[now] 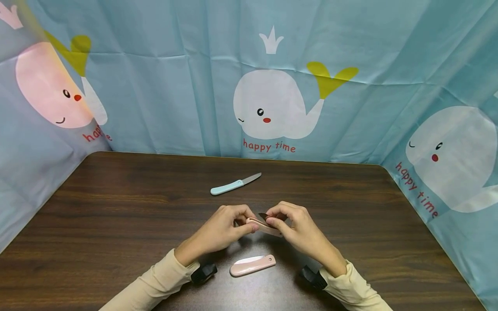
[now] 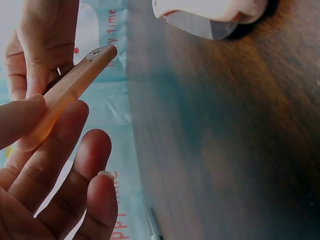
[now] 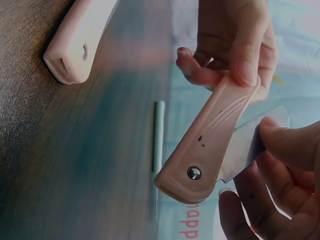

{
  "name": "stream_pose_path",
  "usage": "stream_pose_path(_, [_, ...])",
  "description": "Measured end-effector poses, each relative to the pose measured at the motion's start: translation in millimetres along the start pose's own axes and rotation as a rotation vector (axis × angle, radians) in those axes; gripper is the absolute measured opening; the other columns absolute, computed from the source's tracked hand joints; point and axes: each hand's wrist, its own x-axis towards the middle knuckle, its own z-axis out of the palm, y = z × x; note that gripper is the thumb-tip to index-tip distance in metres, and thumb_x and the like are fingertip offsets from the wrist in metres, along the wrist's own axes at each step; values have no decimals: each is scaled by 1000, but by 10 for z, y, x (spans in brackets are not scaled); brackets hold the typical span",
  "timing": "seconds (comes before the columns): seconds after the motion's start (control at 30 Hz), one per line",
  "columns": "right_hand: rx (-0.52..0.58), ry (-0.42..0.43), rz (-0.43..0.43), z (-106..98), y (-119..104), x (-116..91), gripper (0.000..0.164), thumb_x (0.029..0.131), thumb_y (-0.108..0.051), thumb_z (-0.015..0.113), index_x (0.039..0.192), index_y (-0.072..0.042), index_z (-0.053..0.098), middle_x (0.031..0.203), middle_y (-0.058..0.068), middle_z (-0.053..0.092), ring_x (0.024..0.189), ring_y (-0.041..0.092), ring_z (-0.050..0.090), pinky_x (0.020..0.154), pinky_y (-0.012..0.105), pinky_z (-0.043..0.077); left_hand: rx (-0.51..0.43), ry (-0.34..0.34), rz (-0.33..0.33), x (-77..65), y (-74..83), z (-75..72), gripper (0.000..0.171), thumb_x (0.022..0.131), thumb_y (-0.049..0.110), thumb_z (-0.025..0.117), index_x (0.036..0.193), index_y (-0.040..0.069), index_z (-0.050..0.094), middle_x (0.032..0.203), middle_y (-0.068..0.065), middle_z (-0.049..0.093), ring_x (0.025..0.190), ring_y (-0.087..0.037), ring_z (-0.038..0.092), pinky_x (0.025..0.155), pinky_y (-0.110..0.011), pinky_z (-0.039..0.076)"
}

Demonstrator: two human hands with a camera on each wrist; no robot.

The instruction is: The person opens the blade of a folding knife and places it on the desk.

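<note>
Between both hands is a pink folding knife (image 3: pixel 205 145), held above the table with its blade (image 3: pixel 245 147) partly out of the handle. My left hand (image 1: pixel 221 226) pinches the end of the handle between thumb and fingers. My right hand (image 1: pixel 301 224) pinches the blade between thumb and fingers, as the right wrist view shows. Nearer to me a second pink folding knife (image 1: pixel 253 265) lies on the table, its blade folded along the handle. Farther off lies a light blue folding knife (image 1: pixel 227 188) with its blade extended to the right.
The dark wood-grain table (image 1: pixel 136 207) carries all of this. Behind it and along its sides hangs a light blue curtain (image 1: pixel 155 99) printed with whales. Black wrist straps (image 1: pixel 204 274) sit at both cuffs.
</note>
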Motion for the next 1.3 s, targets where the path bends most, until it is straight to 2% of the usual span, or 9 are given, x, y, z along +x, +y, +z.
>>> stream_pose_path(0.2, [-14,47,8,-19,24,5,7,89,-5,72,94,-9,70,85,-2,69,76,2,59,66,21,51,4,-1,8,-2,-19,-39,7,92,21,71,91,14,68,79,-3,74,62,2,52,54,-18,41])
stream_pose_path(0.43, [23,66,124,-96,12,18,8,90,-5,71,94,-10,67,84,-3,68,79,2,60,73,25,53,-14,13,-5,-2,-19,-105,6,93,20,70,93,15,67,79,-5,74,59,0,48,53,-18,39])
stream_pose_path(0.77, [104,61,224,-145,14,21,7,93,-7,68,99,-8,64,86,2,69,79,3,62,74,23,53,-73,23,-40,1,-25,-170,3,95,18,67,97,16,68,84,-8,75,62,-3,55,56,-20,44])
stream_pose_path(0.87, [103,58,221,-153,-2,22,8,93,-8,69,100,-8,66,87,3,71,80,2,63,75,23,54,-73,26,-39,1,-28,-169,3,95,19,67,96,16,68,84,-7,75,61,-3,53,55,-20,42])
stream_pose_path(1.03, [104,68,170,-153,-9,19,10,92,-6,69,102,-5,69,93,6,74,86,2,66,79,25,56,-68,31,-35,3,-24,-167,4,95,20,67,95,17,68,83,-6,75,59,-3,51,55,-19,41])
stream_pose_path(1.2, [57,115,123,-139,7,17,7,90,-6,71,97,-6,71,89,2,75,83,1,67,76,25,57,-53,27,-32,6,-14,-170,5,96,21,66,94,17,67,82,-5,75,59,-3,50,55,-19,40])
stream_pose_path(1.3, [44,136,112,-142,25,11,5,90,-5,71,94,-7,71,85,1,75,78,3,68,73,25,57,-53,25,-35,6,-8,-178,4,96,21,66,95,17,67,82,-5,75,61,-6,54,56,-20,43])
